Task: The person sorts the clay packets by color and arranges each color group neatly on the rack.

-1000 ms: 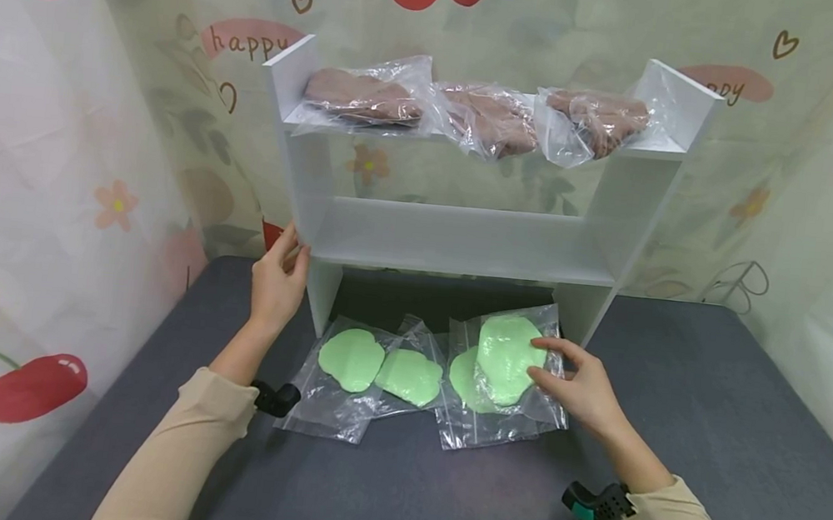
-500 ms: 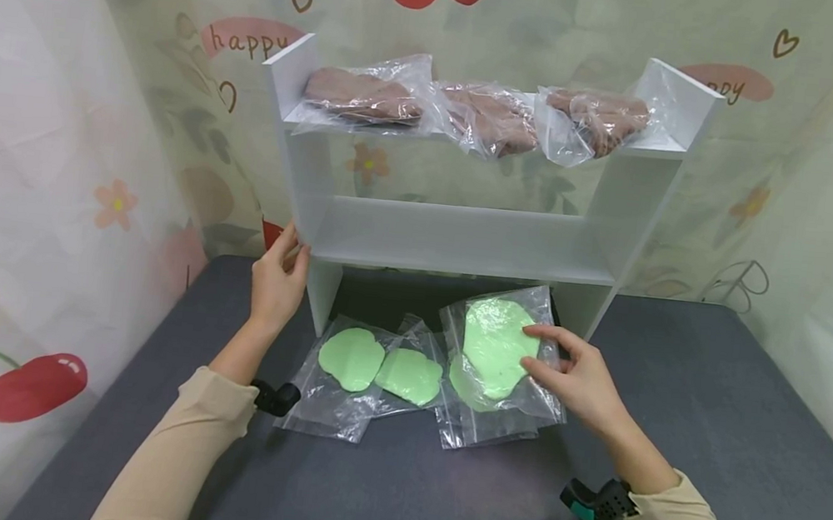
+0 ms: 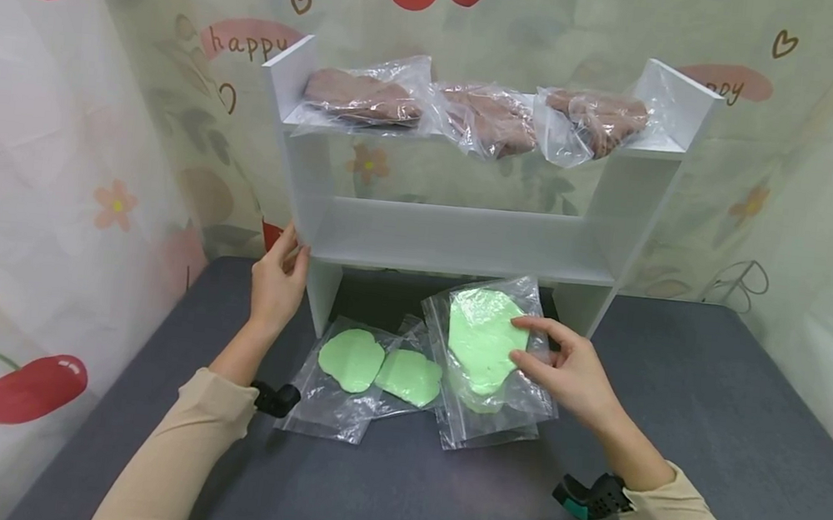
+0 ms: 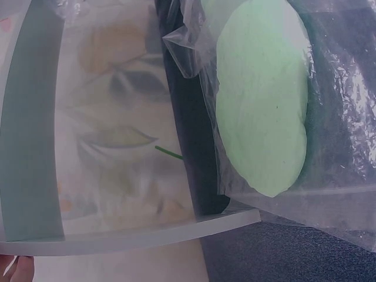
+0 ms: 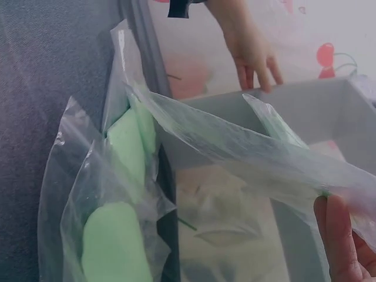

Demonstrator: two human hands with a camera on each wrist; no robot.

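Observation:
My right hand (image 3: 571, 375) pinches the right side of a clear zip bag (image 3: 516, 395) holding a flat, pale green slab (image 3: 483, 333). That bag is raised and tilted over another bagged green slab, mostly covered. In the right wrist view the held bag (image 5: 235, 135) shows nearly edge-on, and fingertips (image 5: 336, 229) grip its border. My left hand (image 3: 278, 288) touches the outer left side of a white shelf unit (image 3: 464, 239) with fairly straight fingers. Two more bagged green slabs (image 3: 351, 360) lie overlapping on the table, by the shelf's lower left.
Three bags of brown pieces (image 3: 364, 96) fill the top shelf, their plastic hanging over its front edge. The middle shelf board (image 3: 462, 252) sits just above the held bag. A dark grey table (image 3: 393, 501) supports everything, and patterned curtain cloth (image 3: 792, 187) surrounds it.
My right hand has moved left and slightly up with the held bag, which now covers more of the bag beneath. The left hand stays at the shelf's side.

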